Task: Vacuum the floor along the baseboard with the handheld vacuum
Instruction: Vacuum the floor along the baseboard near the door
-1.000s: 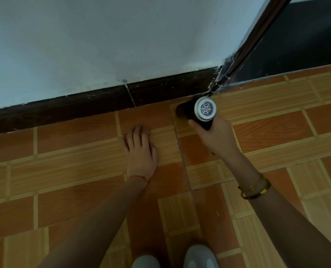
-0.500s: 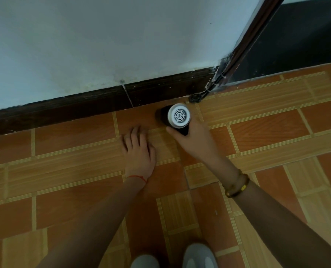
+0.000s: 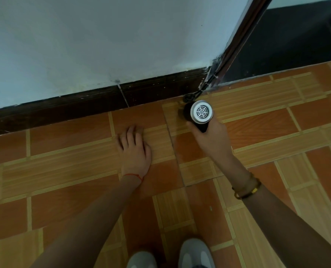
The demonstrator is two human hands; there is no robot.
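My right hand (image 3: 213, 140) grips the handle of a small black handheld vacuum (image 3: 198, 114), whose white round vented rear cap faces the camera. Its nozzle end points down at the orange tiled floor (image 3: 64, 190), just in front of the dark brown baseboard (image 3: 83, 105) near the door-frame corner. The nozzle tip itself is hidden behind the body. My left hand (image 3: 134, 151) lies flat on the floor tiles, palm down with fingers spread toward the baseboard, left of the vacuum.
A pale wall (image 3: 102, 35) rises above the baseboard. A dark door frame (image 3: 244, 35) stands at the right, with a black cable (image 3: 191, 96) coiled at its foot by the vacuum. My two grey shoes (image 3: 195, 254) show at the bottom edge.
The vacuum first slid left along the baseboard, then came back right toward the door-frame corner. My left hand stayed flat on the floor.
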